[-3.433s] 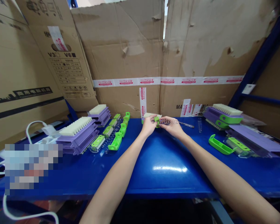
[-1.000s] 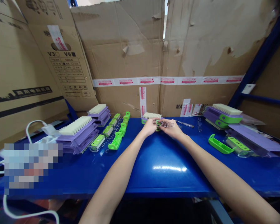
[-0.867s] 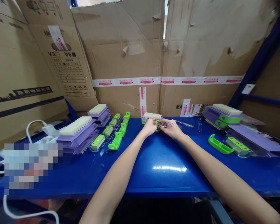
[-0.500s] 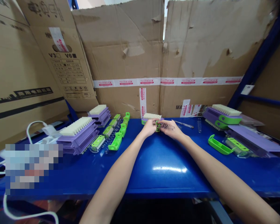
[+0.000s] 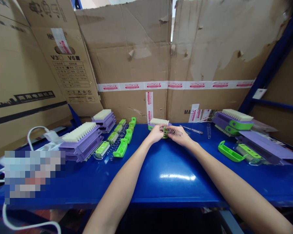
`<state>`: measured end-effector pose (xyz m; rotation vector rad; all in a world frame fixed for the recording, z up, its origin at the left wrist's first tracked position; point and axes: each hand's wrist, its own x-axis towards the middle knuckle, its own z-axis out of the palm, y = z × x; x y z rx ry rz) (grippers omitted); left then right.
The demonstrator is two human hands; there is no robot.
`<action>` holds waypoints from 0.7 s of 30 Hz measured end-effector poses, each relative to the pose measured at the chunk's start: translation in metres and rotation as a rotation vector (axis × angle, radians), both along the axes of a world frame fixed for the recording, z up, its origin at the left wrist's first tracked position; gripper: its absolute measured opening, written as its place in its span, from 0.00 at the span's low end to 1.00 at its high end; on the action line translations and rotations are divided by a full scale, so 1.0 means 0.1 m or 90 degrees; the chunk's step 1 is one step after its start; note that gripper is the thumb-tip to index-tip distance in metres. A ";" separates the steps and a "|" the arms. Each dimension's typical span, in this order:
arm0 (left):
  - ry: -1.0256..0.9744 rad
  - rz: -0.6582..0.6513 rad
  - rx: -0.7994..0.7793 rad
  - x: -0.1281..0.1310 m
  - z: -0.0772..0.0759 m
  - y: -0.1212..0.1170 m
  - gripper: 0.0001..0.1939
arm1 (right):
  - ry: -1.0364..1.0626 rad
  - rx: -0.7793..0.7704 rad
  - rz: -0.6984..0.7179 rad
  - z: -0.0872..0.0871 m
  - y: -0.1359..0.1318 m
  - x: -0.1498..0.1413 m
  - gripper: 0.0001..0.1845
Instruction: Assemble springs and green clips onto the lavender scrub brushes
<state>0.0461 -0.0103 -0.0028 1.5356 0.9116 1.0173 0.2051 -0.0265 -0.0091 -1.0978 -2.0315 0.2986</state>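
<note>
Since the earlier frames the thin coiled metal spring has tilted slightly; both hands stay at the far middle of the blue metal tabletop. The right hand pinches the spring, whose long axis runs left to right toward the small green plastic clip, gripped by the left hand. A purple-backed white-bristle brush lies just behind them.
</note>
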 end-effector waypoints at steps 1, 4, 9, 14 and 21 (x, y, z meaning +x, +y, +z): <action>0.002 -0.001 0.003 0.00 0.01 -0.01 0.29 | 0.001 0.001 0.000 0.01 -0.01 0.00 0.16; 0.001 -0.003 0.012 0.00 0.02 -0.02 0.29 | 0.005 0.010 -0.001 0.03 -0.03 -0.01 0.15; 0.004 0.010 0.015 0.01 0.00 0.00 0.25 | 0.006 0.013 -0.026 0.04 -0.04 -0.03 0.12; -0.007 0.013 0.020 0.01 -0.03 0.02 0.22 | 0.006 0.020 -0.019 0.02 -0.02 -0.03 0.11; -0.008 0.034 0.015 0.02 0.01 -0.01 0.19 | -0.012 0.059 0.011 0.03 -0.03 0.00 0.15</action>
